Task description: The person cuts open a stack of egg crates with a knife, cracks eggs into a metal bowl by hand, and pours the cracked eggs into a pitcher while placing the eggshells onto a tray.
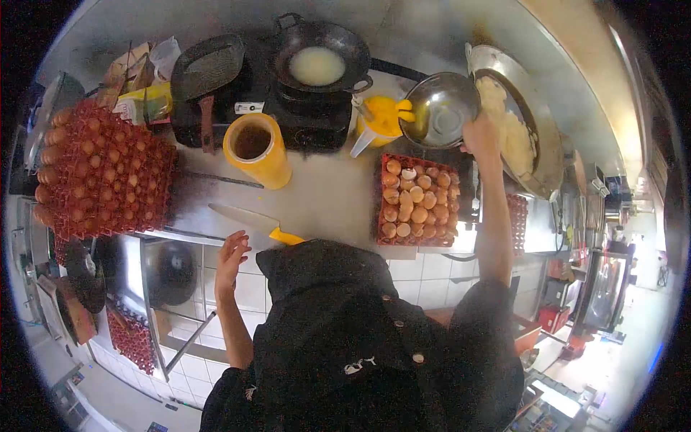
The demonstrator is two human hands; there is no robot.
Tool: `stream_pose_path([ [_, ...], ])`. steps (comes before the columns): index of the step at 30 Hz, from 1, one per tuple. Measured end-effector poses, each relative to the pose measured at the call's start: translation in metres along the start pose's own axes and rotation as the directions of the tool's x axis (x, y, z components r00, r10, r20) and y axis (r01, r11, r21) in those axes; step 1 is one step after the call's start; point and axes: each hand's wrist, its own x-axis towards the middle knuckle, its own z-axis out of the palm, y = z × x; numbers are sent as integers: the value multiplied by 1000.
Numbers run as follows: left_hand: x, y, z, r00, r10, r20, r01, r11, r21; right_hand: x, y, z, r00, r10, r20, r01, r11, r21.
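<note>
My right hand [479, 137] grips the near rim of a metal bowl [440, 108], with fingers partly hidden. At the bowl's left edge, yellow egg liquid hangs over a clear jug [366, 141] that also holds yellow liquid. A handle stands up out of the jug. Below them lies a red tray [379, 209] of cracked eggshells [417, 198]. My left hand [234, 253] is in the air by the counter's front edge, fingers loosely bent and holding nothing. Close to it rests a knife [248, 217] with a yellow handle.
Behind, a black wok [345, 47] with pale liquid and a dark pan [209, 68] sit on the stove. A yellow cylindrical container [270, 162] stands mid-counter. Stacked red trays of eggs [108, 169] are on the left. At right, a large pan [551, 137] holds pale yellow food.
</note>
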Motion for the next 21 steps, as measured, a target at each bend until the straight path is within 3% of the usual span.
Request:
stream_pose_path([
  [2,0,-1,0,1000,2,1,-2,1000,1,-10,-26,-10,1000,1,18,-2,1000,24],
  [6,-3,-2,1,1000,11,-15,-11,1000,-26,14,-20,4,982,-146,-116,113,961,-254],
  [8,-3,-4,1,1000,12,-22,-13,999,-36,12,-33,2,954,-232,-190,166,937,-308],
  [11,1,-9,-2,1000,8,-21,-9,999,-33,-4,-60,-12,960,-213,-181,140,927,-348],
  [17,4,-6,-5,1000,3,-20,-4,1000,-16,-41,-94,-63,876,-365,-315,198,869,-454],
  [21,4,-5,-2,1000,18,-15,-18,1000,-9,-54,-92,-90,817,-373,-440,241,914,-327],
])
